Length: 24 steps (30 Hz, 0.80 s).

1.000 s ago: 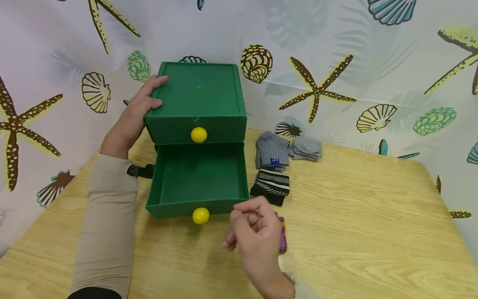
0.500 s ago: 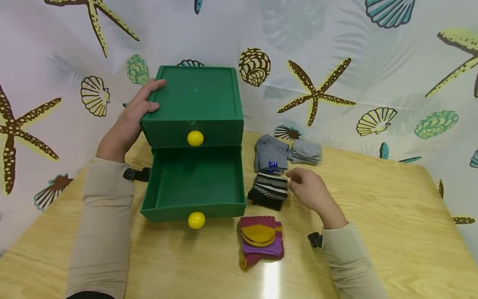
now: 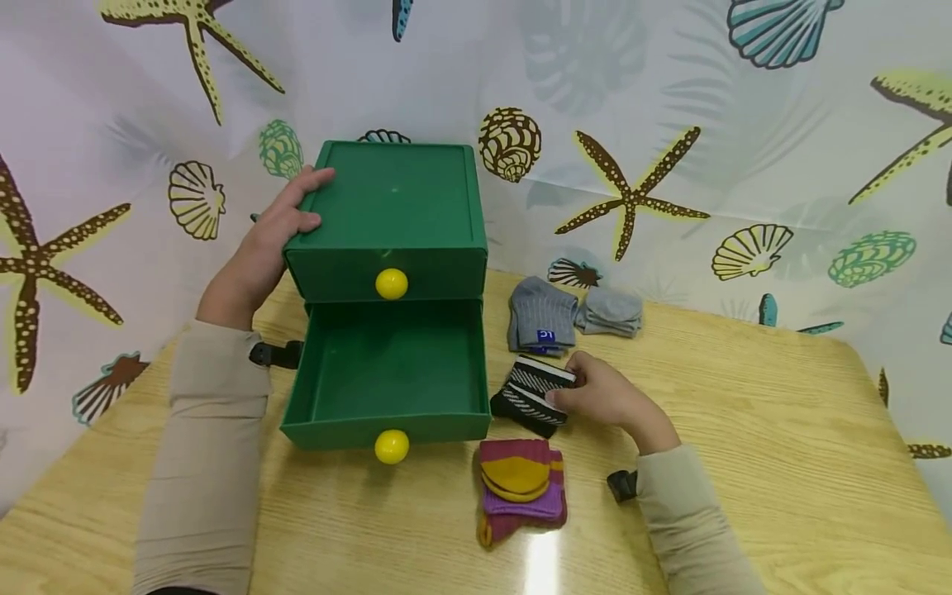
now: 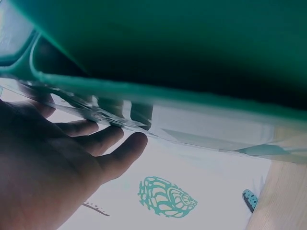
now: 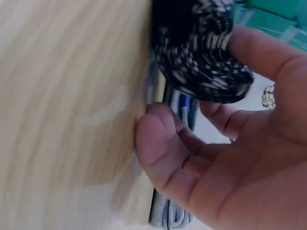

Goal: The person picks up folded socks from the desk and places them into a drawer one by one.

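Note:
A green two-drawer unit stands on the table, its lower drawer pulled out with nothing inside. My left hand rests against the unit's left side, two digits laid over the top edge; in the left wrist view its fingers lie along the side wall. To the right of the drawer, my right hand pinches the right edge of folded black-and-white striped socks. The right wrist view has the thumb against the rolled socks, other fingers bent beneath.
Dark grey folded socks and light grey folded socks lie behind the striped ones. Maroon, purple and mustard socks lie in front. Yellow round knobs stick out from the drawers. A shell-patterned cloth hangs behind the table.
My right hand has moved from the drawer's front right corner over to the striped socks and taken hold of their edge. The socks have turned slightly. My left hand has stayed on the unit.

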Motion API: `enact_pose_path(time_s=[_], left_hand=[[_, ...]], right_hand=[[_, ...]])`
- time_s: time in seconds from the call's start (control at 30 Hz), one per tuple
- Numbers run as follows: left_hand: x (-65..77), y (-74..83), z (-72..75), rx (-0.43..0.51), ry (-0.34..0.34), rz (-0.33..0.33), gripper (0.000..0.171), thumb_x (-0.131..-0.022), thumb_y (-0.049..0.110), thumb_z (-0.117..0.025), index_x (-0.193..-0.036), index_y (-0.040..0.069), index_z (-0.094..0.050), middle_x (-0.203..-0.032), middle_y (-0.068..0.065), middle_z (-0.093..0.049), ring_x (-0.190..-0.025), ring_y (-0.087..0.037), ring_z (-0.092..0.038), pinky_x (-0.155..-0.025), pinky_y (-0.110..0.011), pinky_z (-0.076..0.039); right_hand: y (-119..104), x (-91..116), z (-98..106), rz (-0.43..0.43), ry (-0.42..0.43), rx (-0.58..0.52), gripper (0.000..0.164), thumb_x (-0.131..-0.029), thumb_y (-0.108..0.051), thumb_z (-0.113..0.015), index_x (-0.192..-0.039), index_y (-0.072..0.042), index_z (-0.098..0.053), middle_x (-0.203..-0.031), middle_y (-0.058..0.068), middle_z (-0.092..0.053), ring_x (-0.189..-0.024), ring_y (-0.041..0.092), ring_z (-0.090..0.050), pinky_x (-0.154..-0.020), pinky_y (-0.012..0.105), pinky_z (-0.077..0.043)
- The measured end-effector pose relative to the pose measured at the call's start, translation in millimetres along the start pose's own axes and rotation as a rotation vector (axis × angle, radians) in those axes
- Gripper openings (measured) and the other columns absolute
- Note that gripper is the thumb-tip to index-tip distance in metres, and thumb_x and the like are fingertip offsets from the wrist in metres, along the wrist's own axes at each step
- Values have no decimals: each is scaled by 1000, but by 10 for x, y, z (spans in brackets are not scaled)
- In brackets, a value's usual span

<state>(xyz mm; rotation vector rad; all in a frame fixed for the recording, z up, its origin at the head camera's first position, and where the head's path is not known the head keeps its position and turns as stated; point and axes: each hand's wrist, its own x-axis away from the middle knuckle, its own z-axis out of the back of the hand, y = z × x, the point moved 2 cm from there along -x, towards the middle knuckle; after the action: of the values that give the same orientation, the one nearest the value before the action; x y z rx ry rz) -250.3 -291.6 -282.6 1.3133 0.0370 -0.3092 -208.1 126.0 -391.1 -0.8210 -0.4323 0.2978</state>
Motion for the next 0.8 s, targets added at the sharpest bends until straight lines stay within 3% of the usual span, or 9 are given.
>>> enact_pose_path(time_s=[0.1,0.2,0.3,0.4,0.5,0.67,0.8], left_hand=[[3,-10,2,3,-1,-7,60,-103,25,-33,-162,22,-25,-167,12,8,-151,-15,10,-118,-56,-3],[4,-7,1,4,-3,-10,60,-103,24,-33,-162,21,-25,-167,12,8,-151,-16,10,-118,-56,-3],[-3,-1,0,2,-4,-5,60,-103,24,-32,-162,21,-25,-167,12,8,-151,-15,10,-118,-56,-2],[9,16,13,-5,-2,-3,60,-103,25,-33,-162,21,-24,-167,12,8,-151,-16,11,-117,-56,-2],[17,33,22,-4,2,-5,60,-103,25,-33,-162,21,-25,-167,12,8,-152,-16,11,-117,-56,-3],[16,25,10,9,11,3,61,-102,26,-33,-162,21,-24,-167,12,8,-152,-16,11,-117,-57,-3],[10,8,-17,7,13,2,61,-102,26,-32,-162,21,-24,-168,11,8,-152,-17,10,-117,-58,-2]], right_hand=[[20,10,52,23,-8,-129,35,-93,-17,-69,-104,-3,-38,-78,5,-37,-65,20,-42,-62,36,-38],[2,41,138,28,16,-274,35,-95,-11,-65,-112,-3,-35,-79,5,-48,-66,18,-49,-62,38,-47],[-83,117,240,44,80,-331,39,-98,-13,-62,-127,0,-38,-89,11,-63,-72,18,-58,-63,41,-54],[-254,226,321,97,137,-385,46,-101,-16,-59,-138,2,-38,-105,19,-66,-77,19,-63,-60,39,-55],[-445,321,357,175,162,-474,45,-102,-16,-56,-140,2,-41,-112,20,-65,-81,21,-67,-59,34,-54],[-745,369,293,309,131,-566,40,-101,-11,-56,-138,1,-47,-115,19,-63,-88,24,-67,-61,32,-54],[-969,329,173,331,112,-569,40,-100,-10,-57,-138,3,-50,-117,21,-60,-92,27,-64,-64,34,-56]])
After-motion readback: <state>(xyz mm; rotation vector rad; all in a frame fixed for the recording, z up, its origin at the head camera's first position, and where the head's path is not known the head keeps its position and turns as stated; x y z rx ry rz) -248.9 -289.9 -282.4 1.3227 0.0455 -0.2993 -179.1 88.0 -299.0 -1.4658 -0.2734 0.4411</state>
